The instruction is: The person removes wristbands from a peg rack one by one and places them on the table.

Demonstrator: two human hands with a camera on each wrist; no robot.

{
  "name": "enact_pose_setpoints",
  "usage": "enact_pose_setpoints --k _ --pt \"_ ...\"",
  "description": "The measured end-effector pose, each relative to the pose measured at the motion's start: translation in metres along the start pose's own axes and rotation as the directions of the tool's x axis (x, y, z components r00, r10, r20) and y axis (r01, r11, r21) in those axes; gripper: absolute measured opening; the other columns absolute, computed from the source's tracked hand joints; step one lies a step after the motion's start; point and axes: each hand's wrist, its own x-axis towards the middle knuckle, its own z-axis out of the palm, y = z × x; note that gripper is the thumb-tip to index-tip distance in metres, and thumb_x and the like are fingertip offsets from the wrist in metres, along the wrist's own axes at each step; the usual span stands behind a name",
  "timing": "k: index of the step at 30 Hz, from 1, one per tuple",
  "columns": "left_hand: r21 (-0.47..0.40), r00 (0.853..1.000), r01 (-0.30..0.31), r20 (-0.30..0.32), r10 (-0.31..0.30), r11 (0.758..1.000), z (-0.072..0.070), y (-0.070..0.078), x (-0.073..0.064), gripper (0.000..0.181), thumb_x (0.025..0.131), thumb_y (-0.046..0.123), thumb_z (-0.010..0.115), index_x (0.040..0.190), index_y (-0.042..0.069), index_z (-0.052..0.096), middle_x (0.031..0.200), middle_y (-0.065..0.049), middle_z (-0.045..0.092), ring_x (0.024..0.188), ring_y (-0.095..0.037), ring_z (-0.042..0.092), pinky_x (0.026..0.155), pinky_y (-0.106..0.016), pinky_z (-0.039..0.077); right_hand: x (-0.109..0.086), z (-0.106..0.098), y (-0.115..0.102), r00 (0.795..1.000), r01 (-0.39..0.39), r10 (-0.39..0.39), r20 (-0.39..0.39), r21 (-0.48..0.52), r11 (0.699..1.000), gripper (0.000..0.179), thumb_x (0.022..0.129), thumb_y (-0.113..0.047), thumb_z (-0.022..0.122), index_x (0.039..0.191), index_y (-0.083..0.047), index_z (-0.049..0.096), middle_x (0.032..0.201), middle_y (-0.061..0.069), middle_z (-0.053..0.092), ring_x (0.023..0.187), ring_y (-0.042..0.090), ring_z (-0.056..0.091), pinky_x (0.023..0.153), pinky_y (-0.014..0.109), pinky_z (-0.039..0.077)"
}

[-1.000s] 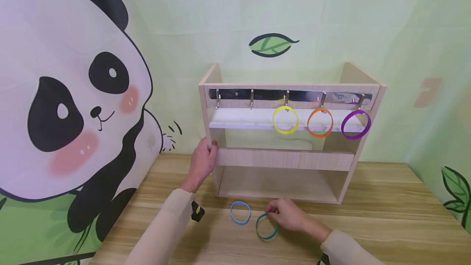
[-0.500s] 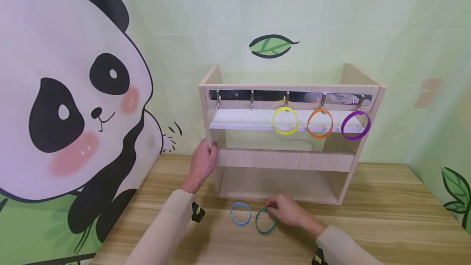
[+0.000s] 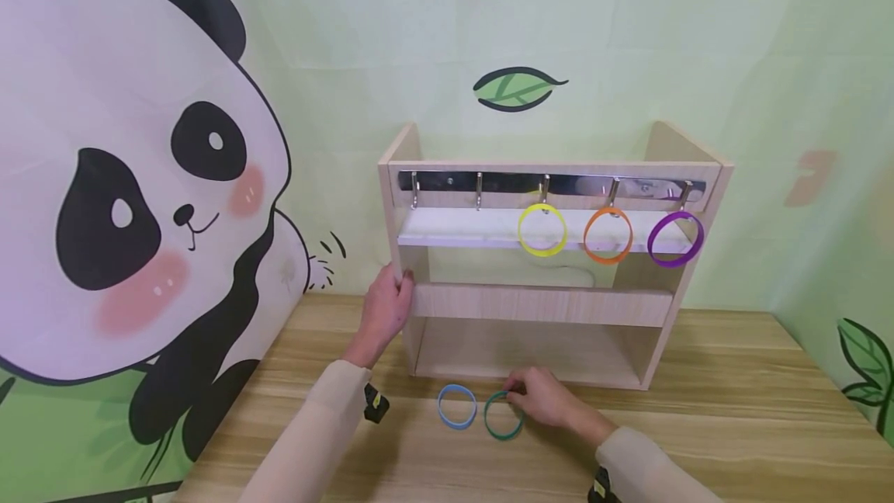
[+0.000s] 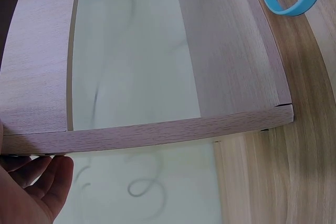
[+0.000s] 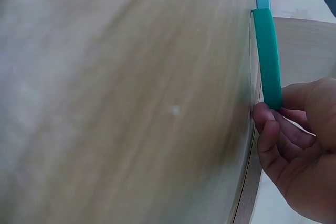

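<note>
- Green ring (image 5: 268, 59) is in the right hand (image 5: 310, 142), its edge pinched between thumb and fingers; it sits low over the table (image 3: 740, 410), just in front of the shelf (image 3: 541, 305). Whether it touches the tabletop, I cannot tell.
- Blue ring (image 4: 294, 11) lies on the table just beside it, untouched by either hand.
- Left hand (image 3: 386, 303) grips the shelf's left side panel, thumb at the front edge, apparently to steady it.
- Metal strip (image 3: 513, 182) across the shelf front bears five hooks. Counting from the left of the head view, the third carries a yellow ring (image 3: 542, 254), the fourth an orange ring (image 3: 608, 261) and the fifth a purple ring (image 3: 672, 261); the first two are bare.
- Step in hand, by my judgement: picking up the green ring to hang it.
- Next move would call for keeping the pinch, raising the ring clear of the shelf front and slipping it over a bare hook, probably the second.
- No brand or label can be read; the yellow mark on the black wrist device (image 3: 375, 404) is too small to make out.
</note>
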Motion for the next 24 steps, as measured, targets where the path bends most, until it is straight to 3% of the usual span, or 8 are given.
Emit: enact_pose_setpoints --k 10,20,24 --pt "-0.018 1.000 -0.004 0.008 0.004 1.000 0.001 0.000 0.000 0.033 0.099 0.029 0.037 0.116 0.005 0.053 0.109 -0.014 0.057 0.094 -0.027 0.058 0.075 -0.044 0.053 -0.001 -0.006 -0.001 0.999 -0.039 0.039 0.003 0.037 0.999 0.006 0.084 -0.007 0.068 0.089 -0.006 0.069 0.084 0.002 0.066 0.080 0.015 0.061 0.072 0.030 0.051" --pt "-0.033 1.000 -0.013 0.006 0.013 0.999 0.001 0.002 0.000 0.033 0.099 0.028 0.038 0.117 0.004 0.053 0.111 -0.015 0.057 0.094 -0.028 0.058 0.075 -0.044 0.052 -0.006 -0.020 -0.003 0.997 -0.083 0.083 0.003 0.099 0.992 0.009 0.086 -0.006 0.064 0.094 -0.003 0.067 0.085 0.000 0.065 0.077 0.012 0.060 0.066 0.023 0.050" --pt "-0.035 1.000 -0.010 0.007 0.010 0.999 0.000 0.001 -0.001 0.033 0.099 0.028 0.038 0.116 0.004 0.053 0.109 -0.015 0.057 0.093 -0.028 0.058 0.074 -0.044 0.052 -0.009 -0.028 -0.008 0.998 -0.064 0.067 -0.022 0.126 0.990 0.011 0.086 -0.003 0.064 0.096 0.000 0.067 0.085 0.003 0.066 0.073 0.012 0.059 0.060 0.022 0.050"
